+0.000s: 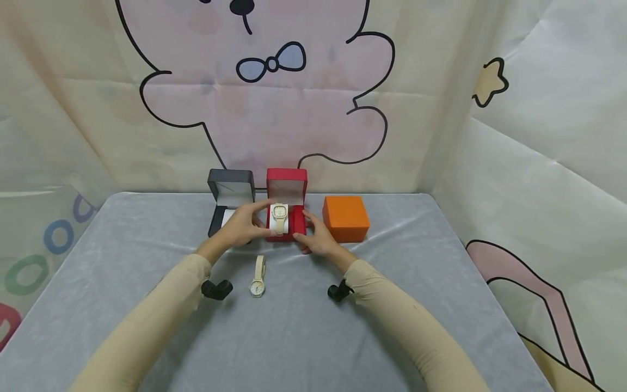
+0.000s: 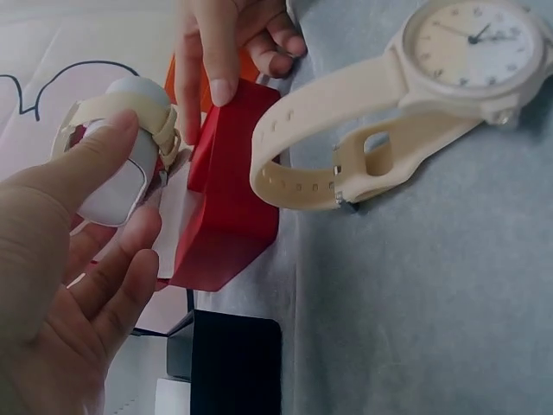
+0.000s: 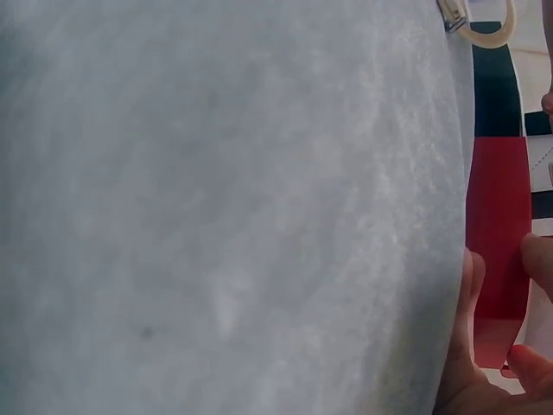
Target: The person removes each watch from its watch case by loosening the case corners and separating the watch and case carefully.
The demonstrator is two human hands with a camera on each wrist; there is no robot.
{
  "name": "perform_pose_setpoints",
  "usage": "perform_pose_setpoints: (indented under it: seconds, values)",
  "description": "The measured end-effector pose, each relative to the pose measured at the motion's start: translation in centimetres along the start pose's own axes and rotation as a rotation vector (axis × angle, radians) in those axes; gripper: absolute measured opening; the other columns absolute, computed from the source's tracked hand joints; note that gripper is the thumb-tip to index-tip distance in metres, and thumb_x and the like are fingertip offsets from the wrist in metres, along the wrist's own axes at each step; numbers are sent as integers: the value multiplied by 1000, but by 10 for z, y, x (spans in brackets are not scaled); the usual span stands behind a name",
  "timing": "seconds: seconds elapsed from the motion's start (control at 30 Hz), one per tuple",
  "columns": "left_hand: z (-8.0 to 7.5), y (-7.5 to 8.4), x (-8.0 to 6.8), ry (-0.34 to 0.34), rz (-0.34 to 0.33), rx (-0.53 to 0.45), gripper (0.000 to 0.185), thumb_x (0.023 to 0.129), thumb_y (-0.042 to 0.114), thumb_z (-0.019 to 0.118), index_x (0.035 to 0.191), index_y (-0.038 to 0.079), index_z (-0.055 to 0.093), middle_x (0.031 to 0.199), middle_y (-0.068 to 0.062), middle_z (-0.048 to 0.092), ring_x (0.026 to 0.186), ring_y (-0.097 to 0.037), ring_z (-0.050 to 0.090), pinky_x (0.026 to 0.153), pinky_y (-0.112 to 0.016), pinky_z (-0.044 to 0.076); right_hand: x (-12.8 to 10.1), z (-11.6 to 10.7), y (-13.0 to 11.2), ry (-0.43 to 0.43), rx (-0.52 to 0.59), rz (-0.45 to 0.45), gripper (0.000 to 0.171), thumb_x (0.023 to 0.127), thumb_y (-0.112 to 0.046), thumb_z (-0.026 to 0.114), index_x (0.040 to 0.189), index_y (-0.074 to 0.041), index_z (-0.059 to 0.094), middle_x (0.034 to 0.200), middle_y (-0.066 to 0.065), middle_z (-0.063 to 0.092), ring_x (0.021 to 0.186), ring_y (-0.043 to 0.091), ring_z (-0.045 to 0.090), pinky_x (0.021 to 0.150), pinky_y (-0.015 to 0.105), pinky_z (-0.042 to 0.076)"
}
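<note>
A cream watch (image 1: pixel 280 211) is wrapped round a white cushion (image 2: pixel 108 186), which my left hand (image 1: pixel 243 224) holds between thumb and fingers at the open red watch box (image 1: pixel 297 220). In the left wrist view the cushion is tilted, and the strap (image 2: pixel 143 105) passes round it under the thumb. My right hand (image 1: pixel 319 235) grips the right side of the red box, thumb at the front and fingers along the side. The right wrist view shows its fingers (image 3: pixel 471 285) against the red wall.
A second cream watch (image 1: pixel 258 279), its strap buckled, lies on the grey cloth (image 1: pixel 294 326) nearer me. Left of the red box stands an open black watch box (image 1: pixel 231 179) with a white insert. On the right is a closed orange box (image 1: pixel 345 219). A printed curtain hangs behind.
</note>
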State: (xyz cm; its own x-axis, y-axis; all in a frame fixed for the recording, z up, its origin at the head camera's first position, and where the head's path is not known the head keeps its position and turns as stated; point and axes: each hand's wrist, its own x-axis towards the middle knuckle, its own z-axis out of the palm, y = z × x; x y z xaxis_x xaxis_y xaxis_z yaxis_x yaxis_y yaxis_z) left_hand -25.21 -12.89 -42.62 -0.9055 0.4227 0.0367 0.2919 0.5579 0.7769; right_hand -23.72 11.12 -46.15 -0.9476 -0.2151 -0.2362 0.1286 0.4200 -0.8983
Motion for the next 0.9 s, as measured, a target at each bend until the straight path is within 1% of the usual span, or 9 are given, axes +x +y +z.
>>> perform_pose_setpoints:
  seconds: [0.1,0.2,0.37,0.43,0.53,0.67,0.77,0.9]
  values:
    - [1,0,-5,13,6,-12,84,81,19,86,153,9,44,103,-21,68,75,-16,63,63,-30,50,-1,0,1,5,-5,-8,79,96,-17,70,161,-20,26,153,18,44,64,20,63,60,30,60]
    - [2,0,-10,28,21,-28,84,79,17,87,152,8,45,103,-22,68,73,-16,63,62,-30,50,-4,-1,0,12,-24,-5,78,96,-18,70,161,-20,27,151,18,46,65,20,65,62,30,61]
    - [6,2,-19,36,25,-44,85,78,19,89,151,9,47,111,-23,67,75,-15,65,70,-32,53,-10,-4,1,22,-74,-6,74,96,-18,70,159,-15,31,143,21,52,69,20,69,67,32,61]
    - [8,2,-22,34,20,-39,85,78,21,89,151,10,47,110,-21,68,76,-13,65,73,-32,54,-13,-5,1,21,-85,-7,71,96,-19,69,158,-13,34,141,22,55,70,20,71,68,33,62]
    - [9,4,-26,39,17,-37,84,77,22,89,150,13,48,103,-19,70,76,-13,65,76,-33,55,-17,-7,1,22,-70,6,66,97,-22,68,156,-12,38,139,21,57,73,22,72,70,34,62]
    - [7,7,-30,59,33,-43,84,76,23,90,149,13,51,92,-12,71,75,-15,65,76,-34,54,-23,-10,-5,31,-58,-4,62,98,-23,67,154,-11,42,136,21,59,77,28,73,71,34,62]
    - [5,10,-32,69,44,-45,84,75,24,91,148,12,51,87,-8,70,75,-16,65,75,-34,54,-28,-12,-11,25,-65,-31,60,98,-23,66,152,-9,44,135,22,60,80,32,75,71,35,62]
    - [1,14,-33,67,47,-48,84,75,26,91,148,13,51,86,-7,70,75,-17,64,74,-34,53,-33,-15,-17,14,-81,-61,56,99,-23,66,149,-6,48,133,21,62,83,34,74,72,35,63]
